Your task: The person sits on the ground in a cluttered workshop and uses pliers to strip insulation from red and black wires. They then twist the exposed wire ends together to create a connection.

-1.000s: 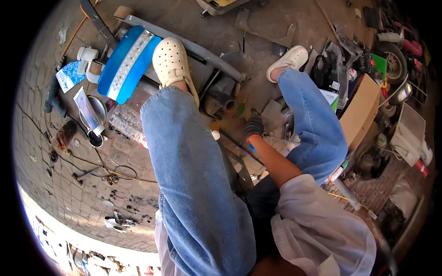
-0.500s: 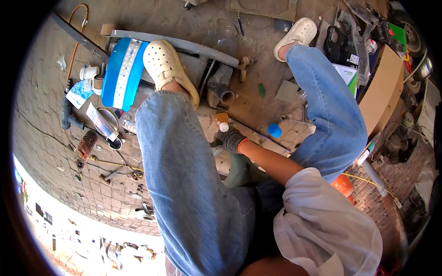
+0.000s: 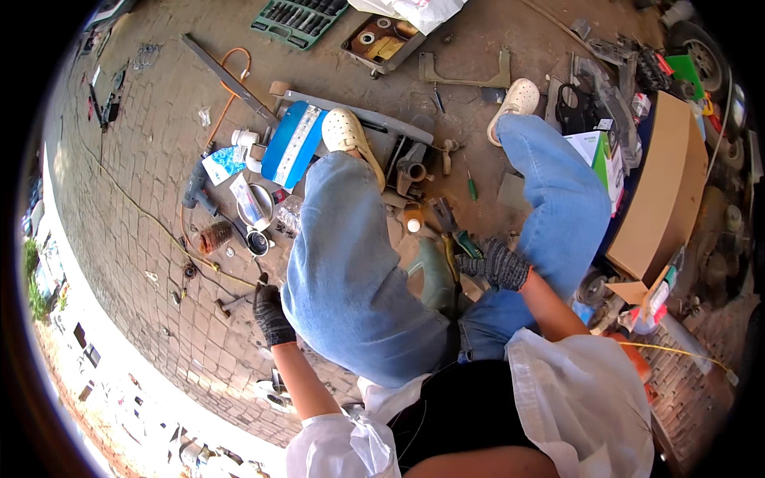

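Observation:
My right hand (image 3: 502,267), in a dark grey knit glove, is closed on the handles of pliers (image 3: 445,217) with green and yellow grips. Their metal jaws point away from me, between my knees. Beyond my left knee, my gloved left hand (image 3: 273,317) reaches low over the brick floor, a finger stretched forward. Its fingers are beside the handle end of a hammer (image 3: 225,307); whether they touch is unclear. A small amber bottle (image 3: 413,217) with a white cap stands near the pliers, beside a green rounded object (image 3: 434,275) partly hidden by my leg.
A grey low frame with a blue panel (image 3: 293,143) lies under my left foot. Left of it are a power drill (image 3: 197,190), a brown brush (image 3: 215,237) and cables. A green screwdriver (image 3: 472,188) lies ahead. An open cardboard box (image 3: 657,179) stands right.
My right hand now holds the pliers, farther right than before. My left hand has come into view beside the hammer. The view has shifted, showing more floor and a socket set ahead.

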Demonstrator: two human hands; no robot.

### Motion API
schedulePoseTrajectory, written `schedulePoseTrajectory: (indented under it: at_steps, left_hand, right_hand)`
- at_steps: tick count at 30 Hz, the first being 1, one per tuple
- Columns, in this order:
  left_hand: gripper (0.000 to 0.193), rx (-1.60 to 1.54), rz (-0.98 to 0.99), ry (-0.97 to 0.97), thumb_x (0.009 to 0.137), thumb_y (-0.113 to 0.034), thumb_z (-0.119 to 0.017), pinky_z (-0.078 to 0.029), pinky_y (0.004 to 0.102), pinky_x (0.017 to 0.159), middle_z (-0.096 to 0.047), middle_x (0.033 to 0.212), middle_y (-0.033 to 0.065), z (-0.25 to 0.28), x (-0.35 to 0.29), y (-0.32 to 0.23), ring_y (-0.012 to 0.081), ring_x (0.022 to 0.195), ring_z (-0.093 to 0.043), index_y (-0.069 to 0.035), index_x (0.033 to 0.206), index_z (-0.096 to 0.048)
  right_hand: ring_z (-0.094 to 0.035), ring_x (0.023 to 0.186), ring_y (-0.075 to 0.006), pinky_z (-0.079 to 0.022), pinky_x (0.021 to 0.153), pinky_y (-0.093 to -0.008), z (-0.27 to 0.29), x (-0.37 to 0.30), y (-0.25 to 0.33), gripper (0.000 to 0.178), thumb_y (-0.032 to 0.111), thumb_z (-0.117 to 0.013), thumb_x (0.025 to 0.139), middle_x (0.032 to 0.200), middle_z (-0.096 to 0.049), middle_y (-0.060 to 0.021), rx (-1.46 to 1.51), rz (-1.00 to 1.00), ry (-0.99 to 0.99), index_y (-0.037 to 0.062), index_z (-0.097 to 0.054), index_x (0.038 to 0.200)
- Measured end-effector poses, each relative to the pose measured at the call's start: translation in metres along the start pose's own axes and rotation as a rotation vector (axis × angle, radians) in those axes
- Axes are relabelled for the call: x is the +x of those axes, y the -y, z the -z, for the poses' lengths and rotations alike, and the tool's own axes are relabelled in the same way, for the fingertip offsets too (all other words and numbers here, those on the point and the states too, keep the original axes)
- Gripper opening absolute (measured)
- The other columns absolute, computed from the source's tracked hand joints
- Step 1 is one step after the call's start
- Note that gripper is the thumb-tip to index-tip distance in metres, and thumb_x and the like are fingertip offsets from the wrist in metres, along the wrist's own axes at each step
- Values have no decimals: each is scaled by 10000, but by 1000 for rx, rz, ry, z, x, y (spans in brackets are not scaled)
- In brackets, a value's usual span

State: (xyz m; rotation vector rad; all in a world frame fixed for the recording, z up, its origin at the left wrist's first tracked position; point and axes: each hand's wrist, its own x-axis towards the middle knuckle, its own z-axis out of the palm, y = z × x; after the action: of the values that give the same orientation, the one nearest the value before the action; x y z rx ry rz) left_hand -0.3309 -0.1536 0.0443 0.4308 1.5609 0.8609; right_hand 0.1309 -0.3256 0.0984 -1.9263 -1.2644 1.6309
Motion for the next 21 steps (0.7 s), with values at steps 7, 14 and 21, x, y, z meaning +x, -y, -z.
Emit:
schedulePoseTrajectory:
  at_steps: [7,14,21]
  left_hand:
    - [308,919,-1287,101,969,-112,-500,-412,317,955,-595,1249,94,-129,-141,-239,181,1092,-555,-43,1260,-575]
    - [327,1103,-1721,1170,735,-166,-737,-505,379,694,-618,877,105,-252,-268,-198,288,801,-621,-91,1046,-668]
    - [300,1144,-1670,1413,747,-145,-682,-526,355,708,-627,930,90,-267,-307,-152,257,868,-639,-103,1044,-669]
  right_hand:
    - [-524,1139,-187,-457,918,-280,29,-68,35,488,204,-545,946,1320,-498,-124,512,210,50,14,-397,1370]
    - [-586,1027,-197,-467,892,-344,54,-189,109,661,182,-785,776,1099,-623,-100,374,330,104,15,-445,1318]
    - [-632,999,-242,-479,898,-354,81,-270,136,648,467,-734,779,1105,-652,-111,-104,156,115,32,-570,1230]
